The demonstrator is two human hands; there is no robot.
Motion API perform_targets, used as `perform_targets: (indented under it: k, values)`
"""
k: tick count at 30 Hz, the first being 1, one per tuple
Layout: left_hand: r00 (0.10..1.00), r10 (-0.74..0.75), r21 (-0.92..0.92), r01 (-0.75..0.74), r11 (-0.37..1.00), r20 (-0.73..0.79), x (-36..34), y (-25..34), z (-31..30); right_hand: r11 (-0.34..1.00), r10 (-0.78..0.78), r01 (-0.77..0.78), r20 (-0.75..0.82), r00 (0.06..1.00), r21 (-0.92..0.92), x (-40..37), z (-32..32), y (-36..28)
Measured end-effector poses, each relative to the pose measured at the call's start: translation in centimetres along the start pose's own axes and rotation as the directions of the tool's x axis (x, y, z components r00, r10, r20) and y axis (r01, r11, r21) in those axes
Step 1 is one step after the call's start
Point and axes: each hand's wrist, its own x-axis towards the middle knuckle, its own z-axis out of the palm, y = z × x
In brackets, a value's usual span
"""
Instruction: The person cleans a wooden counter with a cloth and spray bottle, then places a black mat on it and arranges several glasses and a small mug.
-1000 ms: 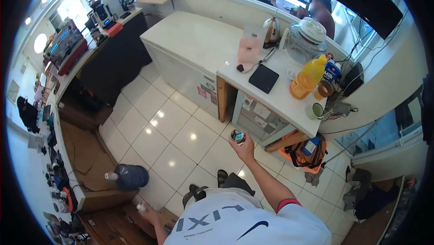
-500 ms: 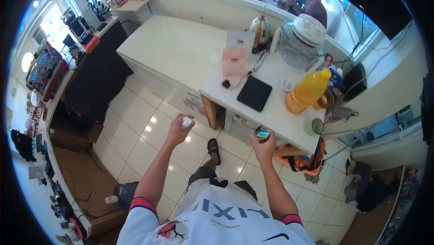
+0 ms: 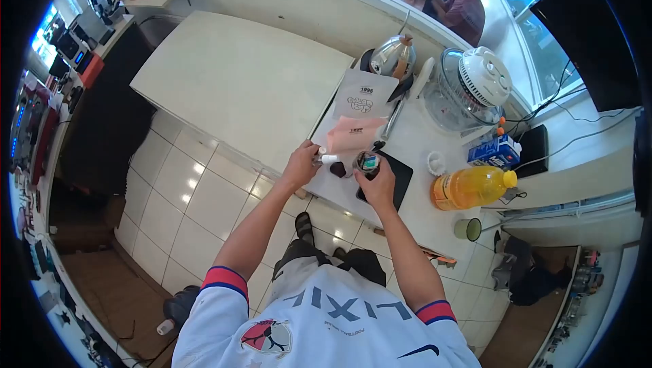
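In my left hand (image 3: 303, 164) is a small white cylindrical object (image 3: 329, 159), its fingers closed round one end near the table's left edge. My right hand (image 3: 377, 183) grips a small round container (image 3: 367, 161) with a green-and-white patch on top, over a flat black square device (image 3: 402, 176) that it partly hides. Just beyond both hands lies a pink pouch (image 3: 354, 134) with dark print. Between the hands, a small dark object (image 3: 337, 170) rests on the white table (image 3: 435, 225).
A grey pouch (image 3: 365, 93), kettle (image 3: 392, 56) and glass-bowled cooker (image 3: 451, 96) stand farther back. To the right are a yellow-orange bottle (image 3: 472, 189), a blue carton (image 3: 494, 151), a small white cup (image 3: 436, 162) and a green glass (image 3: 468, 229). A person (image 3: 464, 8) sits beyond the window.
I have come closer to the table. Both hands moved forward and nearer each other, from over the floor to the table, still holding the white object and the round container.
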Motion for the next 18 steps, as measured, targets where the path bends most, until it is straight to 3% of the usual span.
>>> perform_targets:
  k: [5, 7, 11, 13, 18]
  values:
    - [1.0, 0.015, -0.094, -0.016, 0.995, -0.016, -0.8, -0.5, 0.4, 0.976, -0.058, 0.078, 0.103, 0.993, -0.202, 1.4, 1.3, 0.8]
    - [0.998, 0.013, -0.152, -0.022, 0.988, -0.06, -1.4, -0.5, 0.1, 0.96, 0.025, 0.016, 0.141, 0.99, -0.279, 1.6, 1.3, 0.3]
    - [0.998, -0.026, -0.145, 0.018, 0.989, -0.052, -2.3, -0.5, -0.2, 0.947, -0.019, 0.079, 0.189, 0.982, -0.312, 2.1, 1.8, 0.6]
    - [0.996, -0.053, -0.168, 0.041, 0.985, -0.066, -2.1, 0.3, -0.5, 0.952, -0.108, 0.139, 0.125, 0.986, -0.273, 2.2, 2.0, 0.8]
    - [0.997, -0.037, -0.122, 0.029, 0.992, -0.063, -1.4, 0.2, -0.1, 0.952, -0.047, 0.104, 0.199, 0.979, -0.288, 2.2, 1.0, 0.5]
